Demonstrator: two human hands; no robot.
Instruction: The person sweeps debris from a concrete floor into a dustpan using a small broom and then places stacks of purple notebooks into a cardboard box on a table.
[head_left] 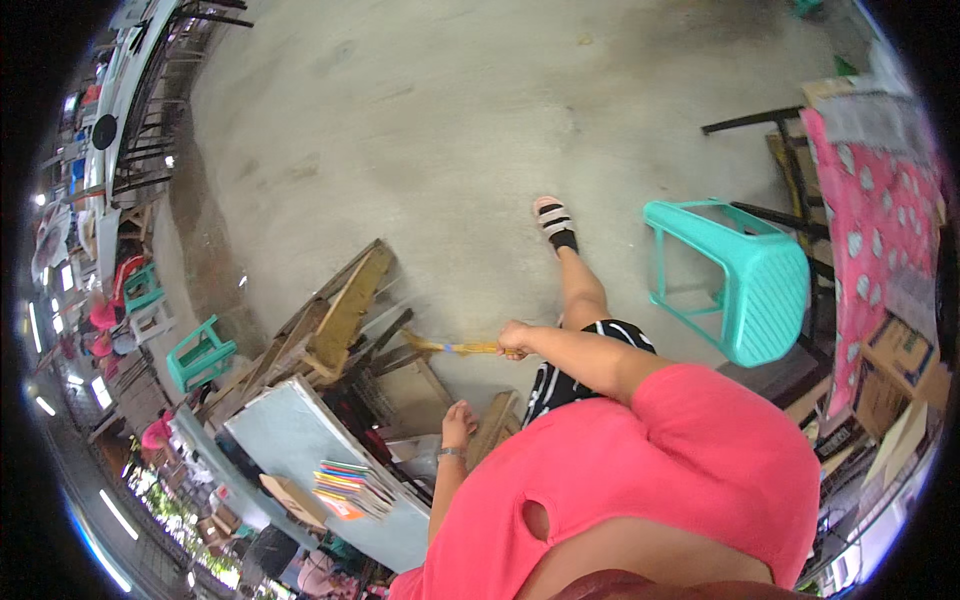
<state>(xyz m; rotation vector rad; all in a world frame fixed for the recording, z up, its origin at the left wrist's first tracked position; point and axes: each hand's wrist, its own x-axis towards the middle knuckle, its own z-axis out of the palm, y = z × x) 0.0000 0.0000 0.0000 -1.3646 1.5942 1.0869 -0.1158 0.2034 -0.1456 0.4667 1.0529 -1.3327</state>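
My right hand (515, 340) is closed around a short yellow broom (450, 347) with a blue band. The broom points to the left, and its blurred, spreading end lies near the stacked wood. My left hand (458, 424), with a band at the wrist, is held low beside my body. Its fingers are loosely bent and apart, with nothing seen in them. It is nearest to some boards (492, 430) and the grey-blue table.
Wooden planks (350, 310) lean at the left beside a grey-blue table (290, 430) bearing a stack of colourful folders (352, 488). A turquoise stool (765, 300) lies tipped at the right, near a pink patterned cloth (870, 220) and cardboard boxes (898, 355). Concrete floor (430, 130) stretches ahead.
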